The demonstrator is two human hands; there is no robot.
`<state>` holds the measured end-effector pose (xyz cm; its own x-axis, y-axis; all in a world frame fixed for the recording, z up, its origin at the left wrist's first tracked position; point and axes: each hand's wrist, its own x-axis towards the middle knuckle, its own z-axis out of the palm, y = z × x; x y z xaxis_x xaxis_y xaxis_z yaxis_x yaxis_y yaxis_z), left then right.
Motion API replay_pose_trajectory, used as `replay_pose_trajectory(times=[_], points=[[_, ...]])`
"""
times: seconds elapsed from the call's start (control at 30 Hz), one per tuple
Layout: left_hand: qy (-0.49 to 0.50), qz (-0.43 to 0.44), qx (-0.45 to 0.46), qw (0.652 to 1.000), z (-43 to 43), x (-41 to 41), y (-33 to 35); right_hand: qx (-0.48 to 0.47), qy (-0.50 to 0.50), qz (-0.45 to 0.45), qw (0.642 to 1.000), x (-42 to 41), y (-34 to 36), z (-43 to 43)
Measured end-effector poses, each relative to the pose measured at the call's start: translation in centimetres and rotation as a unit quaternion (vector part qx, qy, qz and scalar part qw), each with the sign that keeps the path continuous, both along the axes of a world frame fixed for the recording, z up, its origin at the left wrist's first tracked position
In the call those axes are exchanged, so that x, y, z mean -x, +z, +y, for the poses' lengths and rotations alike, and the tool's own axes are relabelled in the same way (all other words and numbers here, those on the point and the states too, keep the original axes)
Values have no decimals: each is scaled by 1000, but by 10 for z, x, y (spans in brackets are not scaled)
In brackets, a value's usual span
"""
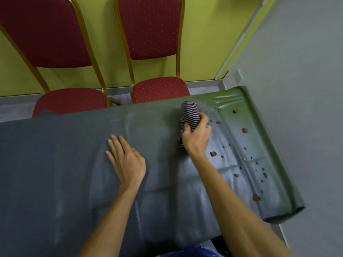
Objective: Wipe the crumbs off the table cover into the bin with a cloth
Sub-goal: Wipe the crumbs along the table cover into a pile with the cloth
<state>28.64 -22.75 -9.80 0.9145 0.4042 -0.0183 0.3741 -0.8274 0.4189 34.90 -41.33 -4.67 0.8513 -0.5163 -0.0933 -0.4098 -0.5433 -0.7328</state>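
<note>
A glossy grey-green table cover [65,164] spreads across the table. Several brown crumbs [245,130] lie scattered over its right end, from the far corner down to a bigger lump near the front right. My right hand [196,138] grips a bunched black-and-white striped cloth [190,115], pressed on the cover just left of the crumbs. My left hand [126,160] lies flat on the cover near the middle, fingers spread, holding nothing. No bin shows clearly; a blue object [193,252] peeks out under the table's front edge.
Two red padded chairs with gold frames [152,34] stand behind the table against a yellow-green wall. A grey wall [306,89] runs close along the table's right end. The cover's right edge [274,145] is curled into a raised rim.
</note>
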Motion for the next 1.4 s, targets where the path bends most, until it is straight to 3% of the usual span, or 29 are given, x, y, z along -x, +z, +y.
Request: replay_pose_trajectory(times=[0.13, 0.27, 0.4, 0.57, 0.73, 0.83, 0.9, 1.0, 1.2, 1.4], points=[[-73, -5, -39, 997, -33, -12, -7, -30, 129, 9, 991, 4, -1, 44], [-81, 11, -83, 993, -31, -8, -17, 111, 214, 36, 970, 7, -9, 28], [-81, 8, -85, 993, -33, -10, -15, 157, 149, 61, 974, 7, -6, -30], [-61, 14, -49, 997, -35, -14, -13, 39, 2, 109, 993, 16, 12, -74], [-95, -19, -34, 995, -66, -37, -3, -34, 95, 48, 994, -9, 21, -17], [-133, 3, -50, 990, -77, -43, -12, 5, 218, 65, 974, -29, 15, 9], [-132, 14, -61, 989, -74, -42, -17, 27, 245, 85, 965, -39, 11, 6], [-139, 12, -73, 987, -69, -43, -18, 46, 216, 105, 970, -45, 8, -25], [-115, 2, -49, 992, -84, -49, -13, 61, 29, 97, 993, -30, 13, -92], [-185, -20, -50, 981, -127, -84, -16, 20, 102, 57, 993, -52, 19, -43]])
